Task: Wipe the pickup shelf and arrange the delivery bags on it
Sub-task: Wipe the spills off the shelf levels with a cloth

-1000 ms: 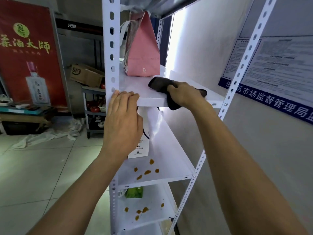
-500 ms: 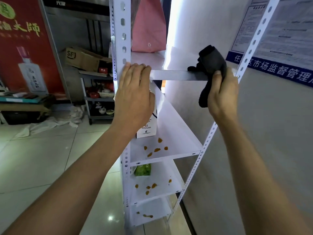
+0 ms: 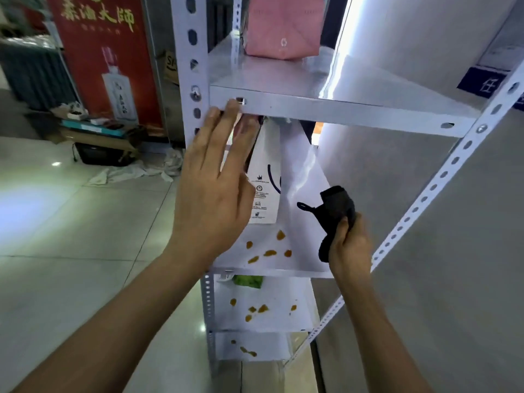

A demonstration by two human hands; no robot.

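Note:
A white metal shelf unit [image 3: 340, 109] stands against a grey wall. A pink delivery bag [image 3: 283, 32] sits at the back of its upper shelf. On the shelf below stands a white paper bag [image 3: 265, 177], with orange stains [image 3: 268, 252] in front of it. My right hand [image 3: 350, 248] grips a black cloth [image 3: 336, 214] just above that stained shelf, near its right side. My left hand [image 3: 214, 191] is flat with fingers spread, in front of the white bag, its fingertips reaching the upper shelf's front edge. A green item [image 3: 246, 280] lies on the lower shelf.
Two lower shelves [image 3: 272, 316] also carry orange stains. A red poster [image 3: 105, 58] stands at the left, with boxes and a dark case [image 3: 99, 154] on the tiled floor beside crumpled white cloth [image 3: 136, 171]. A blue sign [image 3: 482, 83] hangs on the wall.
My right hand has brought the black cloth down from the upper shelf to the stained shelf below. My left hand has slid off the upper shelf's edge and lowered.

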